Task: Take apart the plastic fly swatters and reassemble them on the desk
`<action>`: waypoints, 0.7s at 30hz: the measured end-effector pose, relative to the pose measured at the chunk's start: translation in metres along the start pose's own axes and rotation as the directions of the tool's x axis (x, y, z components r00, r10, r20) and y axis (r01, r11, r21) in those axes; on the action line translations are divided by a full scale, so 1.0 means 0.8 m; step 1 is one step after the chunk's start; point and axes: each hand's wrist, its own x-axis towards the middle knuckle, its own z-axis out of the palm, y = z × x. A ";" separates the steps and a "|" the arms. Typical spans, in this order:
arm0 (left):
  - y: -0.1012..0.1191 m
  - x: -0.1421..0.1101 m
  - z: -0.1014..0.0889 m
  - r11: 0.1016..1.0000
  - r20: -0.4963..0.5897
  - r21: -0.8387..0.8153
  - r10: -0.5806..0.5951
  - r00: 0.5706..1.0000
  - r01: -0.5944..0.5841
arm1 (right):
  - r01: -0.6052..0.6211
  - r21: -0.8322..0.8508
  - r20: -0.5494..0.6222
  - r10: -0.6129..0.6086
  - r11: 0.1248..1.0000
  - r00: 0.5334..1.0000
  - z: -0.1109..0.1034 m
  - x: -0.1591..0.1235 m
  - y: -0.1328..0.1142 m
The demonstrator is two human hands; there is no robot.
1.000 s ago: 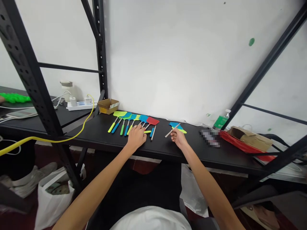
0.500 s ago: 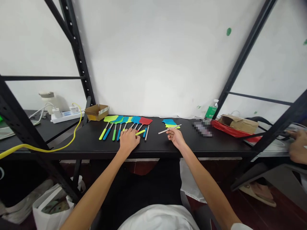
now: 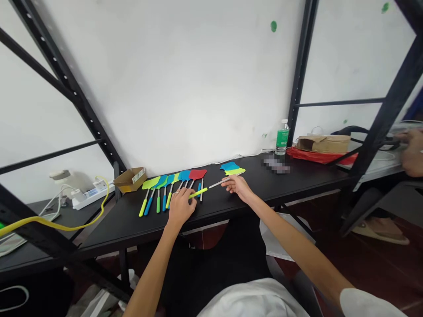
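Observation:
My left hand is closed on a yellow-green plastic handle, whose end points right. Between the fingers of my right hand is a thin silver metal rod. The rod's left tip lies close to the handle's end, with a small gap between them. Several fly swatters with coloured heads lie in a row beside my left hand, among them one with a red head. Past my right hand rest a blue swatter head and a yellow-green one. A blue handle and another rod lie near my left hand.
An open cardboard box stands at the table's left back. Toward the right are a water bottle, a blurred-out item and a brown carton on red plastic. Another person's hand shows at far right.
The view has tilted and turned. My hands have come closer together, bringing the rod's tip near the end of the yellow-green handle, which now sticks out further from my left hand.

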 end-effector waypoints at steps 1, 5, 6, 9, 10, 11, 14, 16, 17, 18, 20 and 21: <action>0.000 0.001 0.000 1.000 0.000 -0.004 0.012 1.000 -0.012 | 0.002 -0.003 0.010 -0.002 1.000 1.000 0.000 0.000 -0.001; 0.000 0.003 0.002 0.998 -0.011 -0.021 0.052 0.999 -0.052 | -0.005 -0.021 0.040 0.006 1.000 0.999 -0.001 0.004 -0.002; 0.000 0.003 0.002 0.998 -0.013 -0.025 0.058 0.998 -0.058 | -0.009 -0.025 0.043 0.010 1.000 0.999 -0.002 0.005 -0.002; 0.000 0.003 0.003 0.998 -0.017 -0.031 0.062 0.998 -0.062 | -0.008 -0.030 0.041 0.009 1.000 0.999 -0.004 0.006 -0.001; 0.000 0.003 0.003 0.998 -0.018 -0.031 0.059 0.998 -0.060 | -0.005 -0.032 0.041 0.006 0.999 0.999 -0.004 0.006 -0.001; 0.000 0.003 0.003 0.998 -0.019 -0.032 0.057 0.998 -0.058 | -0.002 -0.034 0.042 0.004 0.999 0.999 -0.004 0.006 -0.001; 0.000 0.002 0.003 0.997 -0.022 -0.043 0.063 0.998 -0.063 | 0.001 -0.039 0.044 0.001 0.999 0.999 -0.003 0.005 -0.001; -0.002 0.002 0.004 0.996 -0.022 -0.058 0.072 0.997 -0.074 | 0.000 -0.040 0.044 0.002 0.999 0.999 -0.003 0.005 -0.001; -0.002 0.002 0.005 0.995 -0.022 -0.065 0.080 0.997 -0.081 | 0.000 -0.043 0.046 0.002 0.999 0.999 -0.003 0.005 -0.001; -0.003 0.002 0.005 0.993 -0.019 -0.072 0.091 0.996 -0.092 | 0.001 -0.049 0.054 0.001 0.999 0.999 -0.003 0.004 -0.001; -0.005 0.003 0.006 0.989 -0.005 -0.083 0.123 0.992 -0.123 | 0.010 -0.074 0.094 -0.003 0.997 0.996 -0.003 0.003 -0.001; -0.005 0.003 0.007 0.986 0.007 -0.090 0.141 0.990 -0.140 | 0.018 -0.095 0.127 -0.006 0.995 0.992 -0.002 0.002 -0.001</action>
